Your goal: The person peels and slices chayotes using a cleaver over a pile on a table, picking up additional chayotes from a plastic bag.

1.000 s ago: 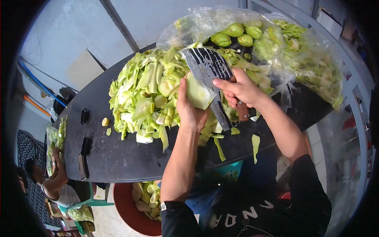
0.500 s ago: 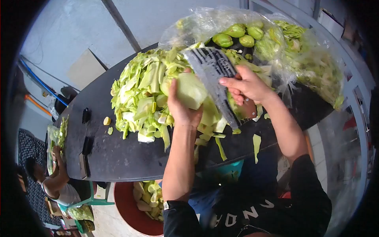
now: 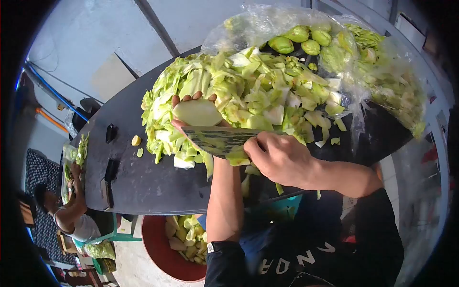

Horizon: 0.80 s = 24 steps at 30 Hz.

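Observation:
My left hand holds a peeled pale green vegetable, its fingertips curled over the far edge. My right hand is closed round the handle of a broad knife, whose handle is hidden in the fist. The blade lies level across my left palm and wrist, just below the vegetable, with a green scrap near its lower edge. Behind both hands spreads a large heap of green peelings on the dark table.
Whole green vegetables lie at the back near a clear plastic bag of peelings. A red tub holding peeled pieces stands below the table's front edge. At far left, another person sits handling greens.
The knife has swung from steep to nearly level and moved down and left with my right hand. My left hand has turned palm up and shifted left with the vegetable.

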Available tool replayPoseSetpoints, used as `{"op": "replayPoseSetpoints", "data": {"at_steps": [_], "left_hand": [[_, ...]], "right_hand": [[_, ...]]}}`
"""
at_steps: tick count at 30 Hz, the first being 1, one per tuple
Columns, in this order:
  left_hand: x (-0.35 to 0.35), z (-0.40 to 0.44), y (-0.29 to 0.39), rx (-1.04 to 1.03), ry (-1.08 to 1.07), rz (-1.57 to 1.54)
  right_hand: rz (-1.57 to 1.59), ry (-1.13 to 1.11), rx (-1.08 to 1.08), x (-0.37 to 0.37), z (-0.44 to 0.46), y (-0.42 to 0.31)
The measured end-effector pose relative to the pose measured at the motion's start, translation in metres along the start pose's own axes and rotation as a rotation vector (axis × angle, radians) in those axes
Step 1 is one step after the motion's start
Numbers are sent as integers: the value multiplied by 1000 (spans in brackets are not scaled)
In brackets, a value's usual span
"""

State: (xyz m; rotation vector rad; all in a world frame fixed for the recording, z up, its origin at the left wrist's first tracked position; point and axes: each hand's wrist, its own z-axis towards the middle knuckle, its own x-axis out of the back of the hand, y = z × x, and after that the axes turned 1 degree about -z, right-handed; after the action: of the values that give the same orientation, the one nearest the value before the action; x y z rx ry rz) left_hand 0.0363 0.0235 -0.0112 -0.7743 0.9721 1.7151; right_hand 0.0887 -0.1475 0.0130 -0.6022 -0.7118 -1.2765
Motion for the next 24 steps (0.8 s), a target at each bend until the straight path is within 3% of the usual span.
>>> {"op": "replayPoseSetpoints", "data": {"at_steps": [8, 10, 19, 21, 24], "left_hand": [[7, -2, 4, 16, -160, -33], [1, -11, 4, 135, -174, -140], [-13, -29, -5, 133, -235, -11], [-19, -31, -4, 51, -232, 233], [-23, -33, -5, 42, -241, 296]], "right_hand": [[-21, -15, 3, 1, 1, 2], [12, 8, -16, -2, 5, 7], [-44, -3, -55, -1, 14, 8], [-44, -29, -93, 0, 15, 6], [-24, -47, -129, 2, 15, 6]]}}
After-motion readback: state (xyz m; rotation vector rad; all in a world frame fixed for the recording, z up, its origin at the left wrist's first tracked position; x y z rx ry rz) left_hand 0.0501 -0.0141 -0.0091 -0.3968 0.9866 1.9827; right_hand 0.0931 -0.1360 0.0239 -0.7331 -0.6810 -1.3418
